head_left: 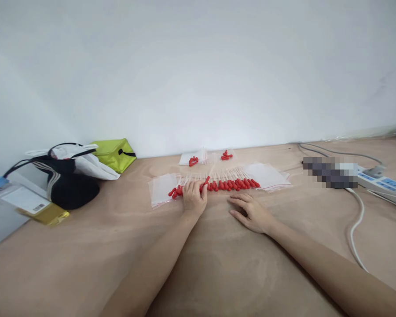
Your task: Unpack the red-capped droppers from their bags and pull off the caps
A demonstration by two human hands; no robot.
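Across the table lies a row of thin pale sticks with red ends (237,184), the red ends towards me. My left hand (194,196) is over the left part of the row, thumb and fingers closed on one red-ended stick (207,180) that tilts upward. Its fingers hide part of the row. My right hand (254,213) rests on the table in front of the row's right half, fingers apart and holding nothing. Clear zip bags lie at both ends of the row: a left stack (163,190) and a right stack (267,176).
Behind the row are small red pieces (193,161) on a clear bag, and another red cluster (226,155). A black cap (74,189), a lime-green bag (114,155) and a gold packet (53,214) sit left. Right are a power strip (383,180) and a white cable (358,220).
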